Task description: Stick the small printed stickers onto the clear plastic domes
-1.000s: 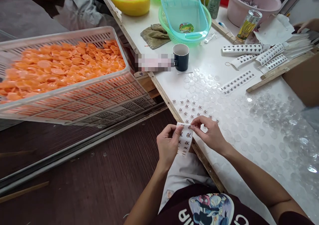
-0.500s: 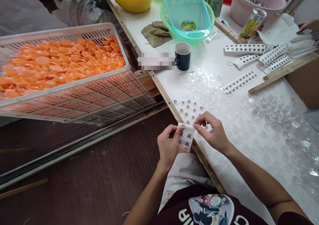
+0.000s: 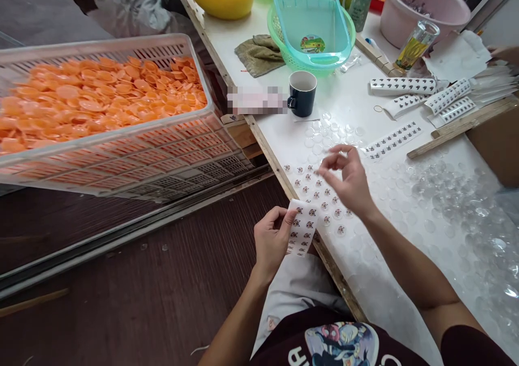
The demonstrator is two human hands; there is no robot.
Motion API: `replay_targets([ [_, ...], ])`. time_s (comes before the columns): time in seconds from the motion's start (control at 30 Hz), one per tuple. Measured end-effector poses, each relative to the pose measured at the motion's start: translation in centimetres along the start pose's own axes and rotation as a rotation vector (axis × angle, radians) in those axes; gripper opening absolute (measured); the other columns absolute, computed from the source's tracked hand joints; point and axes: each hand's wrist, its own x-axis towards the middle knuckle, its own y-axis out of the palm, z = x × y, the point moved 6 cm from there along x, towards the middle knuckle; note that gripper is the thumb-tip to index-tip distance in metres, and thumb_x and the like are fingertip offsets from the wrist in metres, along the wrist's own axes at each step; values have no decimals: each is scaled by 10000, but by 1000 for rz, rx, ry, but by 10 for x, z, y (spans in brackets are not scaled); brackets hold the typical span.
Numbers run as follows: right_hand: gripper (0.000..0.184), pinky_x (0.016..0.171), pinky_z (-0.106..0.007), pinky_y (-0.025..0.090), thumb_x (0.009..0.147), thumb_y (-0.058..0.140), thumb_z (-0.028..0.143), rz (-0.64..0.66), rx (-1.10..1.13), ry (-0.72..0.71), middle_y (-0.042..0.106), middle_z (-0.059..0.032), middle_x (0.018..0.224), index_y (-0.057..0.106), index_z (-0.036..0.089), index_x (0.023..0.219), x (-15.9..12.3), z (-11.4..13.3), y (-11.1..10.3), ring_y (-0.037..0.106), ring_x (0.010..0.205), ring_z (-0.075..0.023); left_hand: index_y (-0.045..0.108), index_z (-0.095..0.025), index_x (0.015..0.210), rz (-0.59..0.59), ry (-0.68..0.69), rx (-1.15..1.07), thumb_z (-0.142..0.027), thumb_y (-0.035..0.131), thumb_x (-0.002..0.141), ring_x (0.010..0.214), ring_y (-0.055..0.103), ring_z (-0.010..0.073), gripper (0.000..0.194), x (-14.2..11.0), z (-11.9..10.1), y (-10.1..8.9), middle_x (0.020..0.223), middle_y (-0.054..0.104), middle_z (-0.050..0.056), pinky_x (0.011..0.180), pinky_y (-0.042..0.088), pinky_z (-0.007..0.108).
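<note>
My left hand (image 3: 271,241) grips a strip of stickers (image 3: 303,231) by its upper left edge, thumb on top. The strip is white, with small fox-like faces in rows, and hangs over the table's edge. My right hand (image 3: 344,179) is raised over the table, thumb and forefinger pinched together; anything between the fingertips is too small and blurred to name. Below and beside it lie several clear round discs with face stickers (image 3: 327,220) on them. Plain clear discs (image 3: 324,133) spread beyond the right hand.
At left stands a white crate (image 3: 133,139) of orange plastic pieces (image 3: 101,95). On the table are a dark mug (image 3: 302,98), a cloth (image 3: 259,55), a green basket (image 3: 284,47), rolled sticker sheets (image 3: 401,86), a wooden strip (image 3: 462,122) and piled clear domes (image 3: 450,187).
My right hand has left the sticker strip and moved up and away over the table. The left hand still holds the strip, which now hangs more fully in view.
</note>
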Motion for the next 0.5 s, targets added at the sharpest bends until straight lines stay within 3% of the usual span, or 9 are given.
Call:
replay_targets([
  [0.13, 378, 819, -381, 492, 795, 633, 147, -25, -162, 135, 633, 49, 785, 431, 268, 1091, 50, -41, -10, 633, 772, -171, 633, -176, 678, -1, -11, 4, -406, 653, 904, 568, 505, 121, 322, 1, 4, -4, 615, 591, -12, 518, 391, 215],
  [0.27, 384, 800, -361, 484, 789, 584, 122, 29, -295, 189, 615, 52, 780, 428, 263, 1110, 70, -75, 0, 623, 763, -171, 633, -177, 672, -16, 9, 16, -386, 649, 896, 562, 519, 119, 306, 2, 5, -8, 607, 602, -13, 527, 406, 212],
  [0.4, 392, 830, -371, 459, 818, 505, 67, 103, -516, 164, 599, 33, 791, 440, 242, 1163, 71, -84, 13, 597, 755, -175, 632, -177, 668, -18, -6, 25, -386, 646, 891, 563, 523, 119, 306, 3, 6, -11, 609, 610, -12, 530, 413, 210],
  [0.5, 424, 922, -432, 413, 809, 510, 25, 125, -756, 61, 634, -35, 915, 483, 210, 1190, 73, -78, 20, 600, 829, -203, 631, -176, 666, -7, -23, 26, -399, 641, 894, 563, 523, 121, 319, 4, 6, -10, 611, 614, -8, 527, 413, 210],
])
